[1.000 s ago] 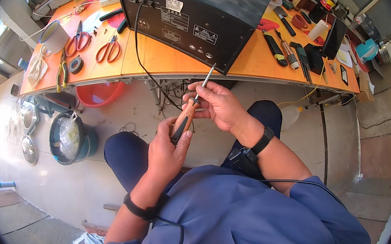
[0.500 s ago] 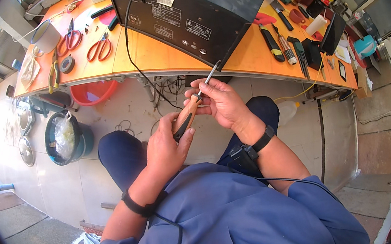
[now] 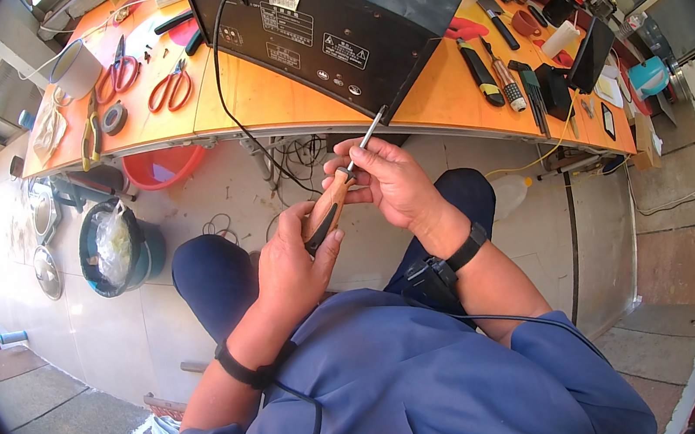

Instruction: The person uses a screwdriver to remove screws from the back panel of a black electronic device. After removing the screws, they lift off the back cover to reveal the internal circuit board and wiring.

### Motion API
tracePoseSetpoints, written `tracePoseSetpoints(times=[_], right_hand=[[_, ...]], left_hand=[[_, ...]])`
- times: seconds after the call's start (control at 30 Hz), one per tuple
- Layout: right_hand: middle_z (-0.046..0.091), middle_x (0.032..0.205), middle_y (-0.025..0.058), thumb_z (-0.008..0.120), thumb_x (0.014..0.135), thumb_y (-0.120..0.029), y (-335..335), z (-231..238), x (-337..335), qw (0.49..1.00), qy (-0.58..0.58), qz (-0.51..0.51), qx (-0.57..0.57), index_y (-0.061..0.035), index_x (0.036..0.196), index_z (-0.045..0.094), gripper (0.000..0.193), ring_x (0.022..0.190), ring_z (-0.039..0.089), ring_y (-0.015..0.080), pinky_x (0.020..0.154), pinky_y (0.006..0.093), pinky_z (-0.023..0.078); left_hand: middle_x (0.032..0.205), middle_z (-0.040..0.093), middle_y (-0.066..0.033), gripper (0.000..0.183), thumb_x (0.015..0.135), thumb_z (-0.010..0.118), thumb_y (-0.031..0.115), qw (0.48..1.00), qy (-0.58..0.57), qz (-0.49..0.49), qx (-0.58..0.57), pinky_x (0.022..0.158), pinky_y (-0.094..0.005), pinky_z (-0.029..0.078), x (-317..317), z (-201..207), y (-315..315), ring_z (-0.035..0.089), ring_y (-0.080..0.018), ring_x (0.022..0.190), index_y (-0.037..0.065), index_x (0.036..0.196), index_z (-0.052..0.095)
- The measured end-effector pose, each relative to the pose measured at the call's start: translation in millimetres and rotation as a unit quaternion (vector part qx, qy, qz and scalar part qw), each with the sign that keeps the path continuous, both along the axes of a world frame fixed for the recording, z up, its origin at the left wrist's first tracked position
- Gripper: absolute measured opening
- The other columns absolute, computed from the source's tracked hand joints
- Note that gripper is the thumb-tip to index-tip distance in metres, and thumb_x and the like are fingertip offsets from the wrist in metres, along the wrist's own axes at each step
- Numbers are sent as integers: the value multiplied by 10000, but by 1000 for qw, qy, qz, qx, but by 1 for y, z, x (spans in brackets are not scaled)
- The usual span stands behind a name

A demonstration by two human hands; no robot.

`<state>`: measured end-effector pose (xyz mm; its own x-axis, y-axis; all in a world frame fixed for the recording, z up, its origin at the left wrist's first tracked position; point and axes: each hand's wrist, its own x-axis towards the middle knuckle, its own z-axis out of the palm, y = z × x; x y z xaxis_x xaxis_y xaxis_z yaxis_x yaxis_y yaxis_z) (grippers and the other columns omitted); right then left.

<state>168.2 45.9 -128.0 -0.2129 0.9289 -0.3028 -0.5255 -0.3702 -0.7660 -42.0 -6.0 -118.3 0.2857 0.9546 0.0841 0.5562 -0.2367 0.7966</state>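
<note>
L hand (image 3: 291,255) is wrapped round the wood-and-black handle of a screwdriver (image 3: 326,213), thumb along the near side. R hand (image 3: 391,183), up & right of it, pinches the metal shaft btwn thumb & fingers, just past the handle. So the driver sits btwn both hands, tilted, tip up & right.

Beyond the R hand: black cabinet (image 3: 316,45) on the desk (image 3: 289,109). Tip overlaps its lower R corner; can't tell if touching. Power cord (image 3: 223,101) hangs from the cabinet, up & left of the L hand.

Farther left of the L hand: red-handled scissors (image 3: 170,93), tape roll (image 3: 114,119), pliers (image 3: 92,135). Right of the R hand: black-and-yellow knife (image 3: 480,75).

Step in hand, prob.: steadying & aiming the driver two-handed. Next move, as I judge it, calls for a firm L grip on the handle, light R guide on the shaft, tip kept in line.
</note>
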Motion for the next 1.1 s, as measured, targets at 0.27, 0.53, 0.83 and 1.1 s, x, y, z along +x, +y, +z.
tracePoseSetpoints(times=[0.27, 0.53, 0.83, 1.1], right_hand=[[715, 1142, 133, 547, 1080, -249, -2, -1, -1, 1000, 0, -3, -12, -65, 1243, 624, 258, 1059, 720, 262, 895, 440, 618], [715, 1139, 134, 549, 1079, -251, -2, 0, -2, 1000, -4, -6, -11, -63, 1244, 625, 262, 1055, 721, 261, 899, 438, 617], [705, 1155, 124, 554, 1079, -261, -1, 0, 2, 1000, -6, 5, 1, -63, 1236, 612, 259, 1078, 712, 253, 893, 459, 619], [706, 1160, 126, 552, 1078, -259, -1, -3, 3, 1000, -8, 7, -4, -62, 1243, 613, 264, 1092, 705, 251, 900, 459, 616]], left_hand=[[1073, 684, -224, 509, 908, 767, 268, 1000, 3, -7, -4, 785, -467, 556, -1, -2, 0, 698, -411, 944, 13, 1264, 508], [1073, 682, -225, 514, 910, 765, 272, 1000, 8, -6, -4, 783, -467, 555, 0, 0, 0, 698, -413, 939, 18, 1270, 500], [1073, 684, -227, 513, 911, 764, 269, 1000, 15, -9, -2, 783, -471, 557, 1, 2, 0, 699, -418, 937, 19, 1271, 497], [1072, 685, -226, 502, 909, 767, 264, 1000, 14, -6, -17, 785, -469, 555, 1, 3, -1, 699, -412, 940, 22, 1264, 508]])
